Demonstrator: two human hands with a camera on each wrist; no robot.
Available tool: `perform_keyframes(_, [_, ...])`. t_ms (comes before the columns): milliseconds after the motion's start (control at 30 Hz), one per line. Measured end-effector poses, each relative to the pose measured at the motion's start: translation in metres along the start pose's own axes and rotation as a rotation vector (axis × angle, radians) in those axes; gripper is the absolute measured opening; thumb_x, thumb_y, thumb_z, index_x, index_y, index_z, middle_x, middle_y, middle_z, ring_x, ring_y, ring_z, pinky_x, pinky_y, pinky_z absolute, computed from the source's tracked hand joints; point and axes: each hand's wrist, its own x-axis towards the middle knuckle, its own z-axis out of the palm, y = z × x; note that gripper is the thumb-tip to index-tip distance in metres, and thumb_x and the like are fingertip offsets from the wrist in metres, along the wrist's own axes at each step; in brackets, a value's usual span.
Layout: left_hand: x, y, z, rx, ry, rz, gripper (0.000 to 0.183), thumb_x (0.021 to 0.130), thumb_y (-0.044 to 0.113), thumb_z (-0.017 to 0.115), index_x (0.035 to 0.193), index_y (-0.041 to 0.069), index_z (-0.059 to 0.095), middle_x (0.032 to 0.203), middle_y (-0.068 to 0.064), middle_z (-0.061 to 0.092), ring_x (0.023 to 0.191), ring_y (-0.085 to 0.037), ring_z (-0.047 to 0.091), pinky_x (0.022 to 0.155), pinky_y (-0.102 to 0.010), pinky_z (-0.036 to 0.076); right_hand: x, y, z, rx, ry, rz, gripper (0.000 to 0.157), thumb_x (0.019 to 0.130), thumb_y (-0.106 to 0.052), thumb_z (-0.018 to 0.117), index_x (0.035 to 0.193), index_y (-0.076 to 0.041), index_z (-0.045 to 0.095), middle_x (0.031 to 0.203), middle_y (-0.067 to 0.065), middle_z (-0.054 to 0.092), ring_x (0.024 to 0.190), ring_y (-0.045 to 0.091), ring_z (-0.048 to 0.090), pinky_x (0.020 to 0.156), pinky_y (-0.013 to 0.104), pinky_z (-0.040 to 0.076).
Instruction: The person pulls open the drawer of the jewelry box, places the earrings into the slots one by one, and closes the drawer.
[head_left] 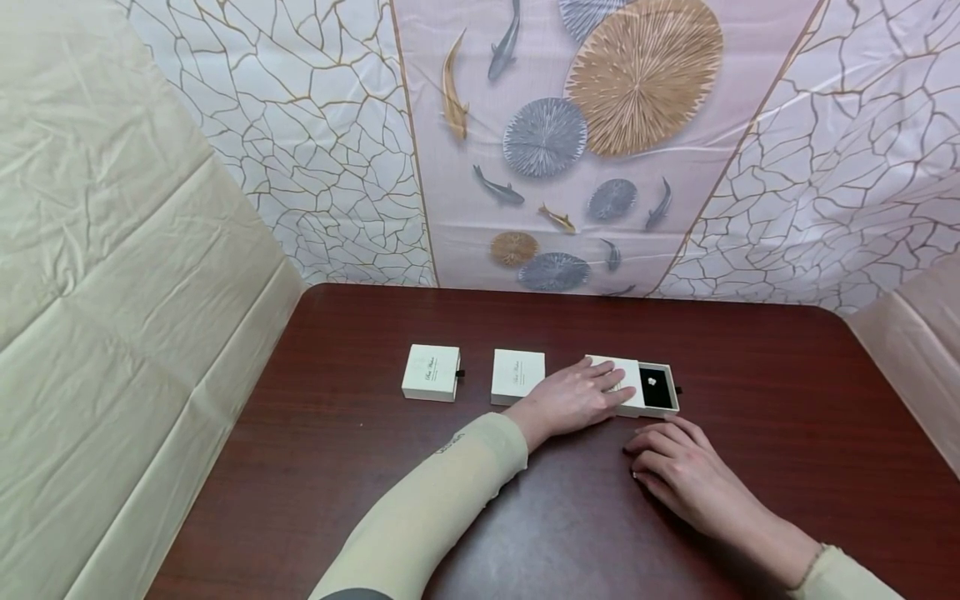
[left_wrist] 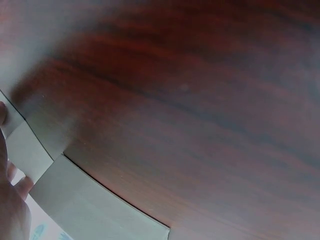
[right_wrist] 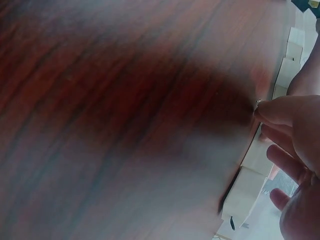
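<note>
My left hand [head_left: 577, 398] rests across the top of the right-hand white box [head_left: 628, 367], its fingers spread over the sleeve. The drawer [head_left: 660, 411] is slid partway out to the right, showing a black insert with a small pale stud [head_left: 651, 381] on it. My right hand [head_left: 693, 475] is just in front of that box, close over the table. Thumb and forefinger pinch a tiny shiny stud [right_wrist: 258, 102], its shape mostly hidden. In the left wrist view, fingers [left_wrist: 22, 187] lie over the box beyond a nearer box side [left_wrist: 95, 202].
A closed white box [head_left: 517, 371] stands in the middle, partly behind my left hand. Another closed white box [head_left: 431, 372] with a black pull tab sits to its left. The dark red-brown table [head_left: 555, 517] meets a patterned cloth [head_left: 547, 208] at the back.
</note>
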Motion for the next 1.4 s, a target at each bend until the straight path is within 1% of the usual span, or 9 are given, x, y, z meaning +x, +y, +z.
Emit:
perform_keyframes(100, [-0.001, 0.001, -0.004, -0.001, -0.001, -0.005, 0.046, 0.101, 0.042, 0.044, 0.145, 0.028, 0.044, 0.150, -0.001, 0.042, 0.140, -0.020, 0.036, 0.111, -0.041, 0.035, 0.000, 0.000, 0.001, 0.005, 0.015, -0.010, 0.003, 0.080, -0.016, 0.066, 0.079, -0.019, 0.066, 0.103, -0.002, 0.065, 0.107, 0.026, 0.056, 0.104, 0.051, 0.026])
perform_keyframes(200, [-0.001, 0.001, -0.005, -0.004, -0.002, -0.005, 0.046, 0.102, 0.042, 0.042, 0.145, 0.029, 0.044, 0.150, -0.001, 0.042, 0.140, -0.019, 0.036, 0.111, -0.040, 0.035, 0.000, 0.000, 0.001, 0.007, 0.033, -0.024, 0.005, 0.082, -0.018, 0.063, 0.080, -0.018, 0.068, 0.104, -0.002, 0.065, 0.106, 0.027, 0.056, 0.103, 0.051, 0.026])
perform_keyframes(467, [-0.001, 0.000, -0.006, -0.012, -0.019, -0.006, 0.046, 0.102, 0.044, 0.041, 0.145, 0.029, 0.043, 0.150, 0.000, 0.042, 0.140, -0.018, 0.035, 0.112, -0.040, 0.034, 0.002, 0.001, 0.001, -0.002, 0.075, -0.066, 0.014, 0.084, -0.022, 0.060, 0.087, -0.014, 0.071, 0.103, -0.001, 0.065, 0.104, 0.028, 0.057, 0.104, 0.053, 0.027])
perform_keyframes(733, [-0.002, 0.000, -0.006, -0.014, -0.021, -0.005, 0.046, 0.102, 0.043, 0.042, 0.146, 0.029, 0.042, 0.150, -0.001, 0.042, 0.141, -0.019, 0.035, 0.112, -0.040, 0.033, 0.001, 0.002, 0.001, -0.002, 0.079, -0.067, 0.014, 0.079, -0.019, 0.063, 0.088, -0.013, 0.071, 0.102, 0.000, 0.065, 0.103, 0.029, 0.057, 0.103, 0.054, 0.027])
perform_keyframes(867, [-0.002, 0.000, -0.006, -0.015, -0.021, -0.007, 0.046, 0.102, 0.043, 0.042, 0.146, 0.029, 0.042, 0.150, -0.001, 0.042, 0.141, -0.019, 0.035, 0.112, -0.040, 0.033, 0.001, 0.003, -0.001, 0.006, 0.081, -0.062, 0.009, 0.078, -0.017, 0.065, 0.084, -0.014, 0.070, 0.103, -0.001, 0.065, 0.103, 0.028, 0.057, 0.102, 0.052, 0.028])
perform_keyframes(967, [-0.001, 0.001, -0.006, -0.015, -0.019, -0.007, 0.046, 0.102, 0.043, 0.042, 0.146, 0.029, 0.042, 0.150, -0.001, 0.042, 0.141, -0.019, 0.035, 0.112, -0.040, 0.033, 0.001, 0.004, -0.005, 0.002, 0.073, -0.043, 0.004, 0.077, -0.016, 0.066, 0.080, -0.018, 0.067, 0.105, -0.001, 0.065, 0.104, 0.028, 0.057, 0.102, 0.050, 0.027])
perform_keyframes(1067, [-0.001, 0.001, -0.006, -0.013, -0.012, -0.004, 0.046, 0.102, 0.042, 0.042, 0.146, 0.029, 0.043, 0.150, -0.001, 0.043, 0.140, -0.019, 0.036, 0.112, -0.040, 0.034, 0.000, 0.006, -0.011, -0.001, 0.045, -0.002, 0.008, 0.077, -0.015, 0.068, 0.078, -0.022, 0.065, 0.107, -0.003, 0.065, 0.105, 0.026, 0.057, 0.107, 0.045, 0.023])
perform_keyframes(1233, [-0.001, 0.001, -0.006, -0.004, 0.001, -0.001, 0.045, 0.102, 0.042, 0.043, 0.145, 0.028, 0.044, 0.149, -0.001, 0.044, 0.140, -0.019, 0.037, 0.111, -0.041, 0.035, 0.001, 0.013, -0.023, -0.009, 0.012, 0.086, 0.011, 0.077, -0.016, 0.072, 0.080, -0.024, 0.064, 0.111, -0.003, 0.064, 0.108, 0.022, 0.055, 0.113, 0.037, 0.016])
perform_keyframes(1400, [-0.001, 0.001, -0.004, 0.006, 0.021, 0.006, 0.044, 0.102, 0.041, 0.043, 0.144, 0.028, 0.046, 0.147, -0.001, 0.045, 0.138, -0.020, 0.039, 0.110, -0.041, 0.037, 0.005, 0.022, -0.033, -0.007, 0.047, 0.134, 0.016, 0.075, -0.013, 0.075, 0.081, -0.023, 0.065, 0.110, 0.000, 0.065, 0.107, 0.025, 0.055, 0.113, 0.038, 0.018])
